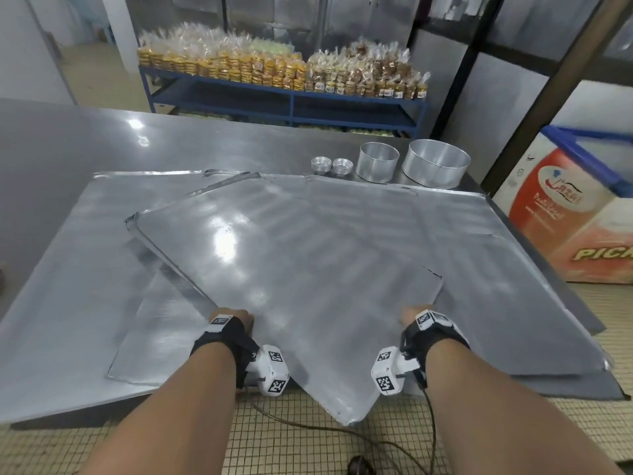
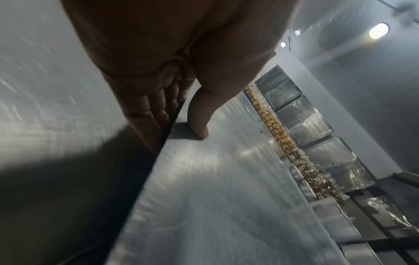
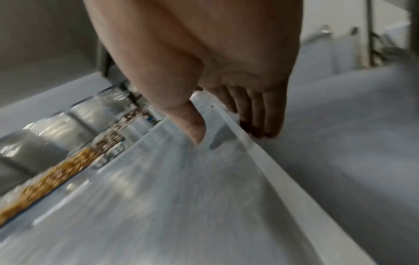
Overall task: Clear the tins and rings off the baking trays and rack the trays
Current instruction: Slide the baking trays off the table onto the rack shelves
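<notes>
A large bare metal baking tray [image 1: 291,269] lies skewed on top of other trays [image 1: 479,241], one corner jutting over the table's front edge. My left hand [image 1: 239,318] grips its left edge, thumb [image 2: 199,116] on top, fingers [image 2: 145,114] underneath. My right hand [image 1: 412,313] grips the right edge the same way, thumb [image 3: 192,125] on the tray [image 3: 170,197], fingers [image 3: 260,116] below the rim. Two round cake rings [image 1: 435,168] and two stacks of small tart tins [image 1: 331,165] stand on the table behind the trays.
The steel table [image 1: 68,138] stretches to the left and back. A blue shelf [image 1: 291,97] with bagged biscuits stands behind it. A chest freezer [image 1: 565,217] is at the right. Cables [image 1: 325,430] trail over the tiled floor below my arms.
</notes>
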